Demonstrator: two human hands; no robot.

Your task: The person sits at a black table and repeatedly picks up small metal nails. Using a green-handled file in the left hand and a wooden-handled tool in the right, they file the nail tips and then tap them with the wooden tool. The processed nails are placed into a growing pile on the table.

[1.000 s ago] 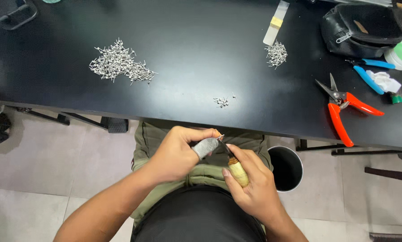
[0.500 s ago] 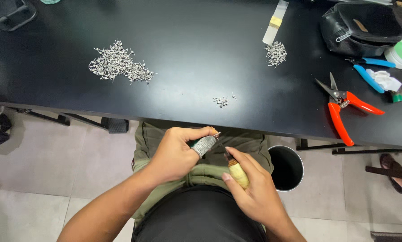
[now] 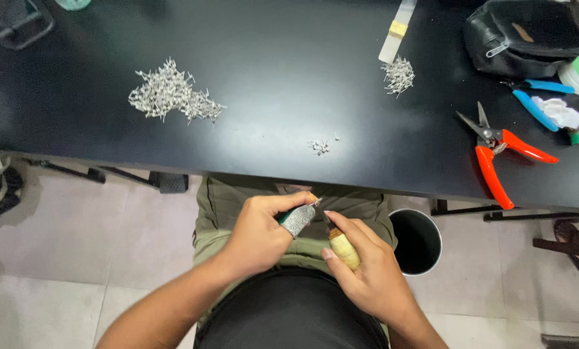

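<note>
My two hands meet over my lap, below the front edge of the black table [image 3: 270, 84]. My left hand [image 3: 263, 232] wears a grey mesh cover on the thumb [image 3: 298, 221] and pinches a tiny piece at its fingertips. My right hand [image 3: 367, 271] grips a small knife by its pale wooden handle [image 3: 345, 249]. The short dark blade [image 3: 327, 223] points up toward the left thumb, nearly touching it.
On the table lie a large heap of small silver pieces [image 3: 170, 97], a smaller heap [image 3: 399, 74], a few loose ones [image 3: 320, 146], orange-handled snips [image 3: 502, 152], blue-handled pliers [image 3: 536, 97] and a black pouch [image 3: 522, 35]. A black bin [image 3: 417, 240] stands beside my right knee.
My hands stay together over my lap and have shifted only slightly. A sandalled foot has come into view at the right edge of the floor.
</note>
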